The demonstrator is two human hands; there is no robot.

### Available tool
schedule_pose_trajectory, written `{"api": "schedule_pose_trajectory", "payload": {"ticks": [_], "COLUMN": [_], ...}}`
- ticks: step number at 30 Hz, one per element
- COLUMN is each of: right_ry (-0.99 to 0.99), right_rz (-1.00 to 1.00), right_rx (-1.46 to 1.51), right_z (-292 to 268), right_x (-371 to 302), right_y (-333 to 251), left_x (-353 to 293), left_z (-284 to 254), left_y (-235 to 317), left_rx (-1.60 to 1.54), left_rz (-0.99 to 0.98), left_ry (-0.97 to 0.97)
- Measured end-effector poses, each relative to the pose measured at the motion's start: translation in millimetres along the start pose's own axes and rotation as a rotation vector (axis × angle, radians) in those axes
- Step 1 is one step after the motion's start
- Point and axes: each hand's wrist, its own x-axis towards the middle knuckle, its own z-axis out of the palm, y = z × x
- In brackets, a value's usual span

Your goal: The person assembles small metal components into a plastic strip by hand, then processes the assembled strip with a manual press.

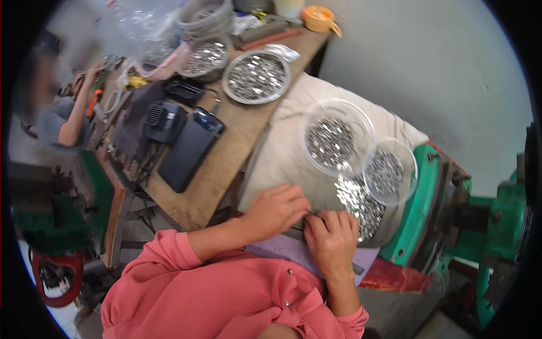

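Fingers of the left hand (275, 210) and the right hand (333, 240) are bent inward, tips close together; whether they grip something, I cannot tell. Shiny metal pieces (362, 210) lie loose at one o'clock from the right hand. Larger clear tub (362, 133) stands at twelve o'clock, smaller tub (407, 181) at one.
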Motion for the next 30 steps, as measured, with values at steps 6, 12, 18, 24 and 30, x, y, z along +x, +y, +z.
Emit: {"api": "schedule_pose_trajectory", "payload": {"ticks": [6,12,18,24,30], "right_ry": [-0.03,-0.102,-0.084,0.054,0.261], "right_rz": [0.018,0.043,0.151,0.269,0.292], "right_rx": [-0.024,-0.088,-0.064,-0.039,-0.33], "right_z": [-5.9,-7.9,-10.0,-39.9,-61.9], "right_x": [1.2,1.6,-2.2,0.3,21.7], "right_y": [-3.3,-5.3,-5.7,7.7,60.2], "left_x": [0.0,-7.7,-3.2,-5.6,-9.6], "left_z": [10.4,9.7,12.4,7.6,4.5], "left_y": [3.3,7.2,5.4,5.3,3.3], "left_rx": [-0.014,0.166,0.173,0.186,0.203], "left_rz": [0.02,0.063,0.073,0.054,0.028], "left_ry": [0.06,0.032,0.031,0.018,0.0]}}
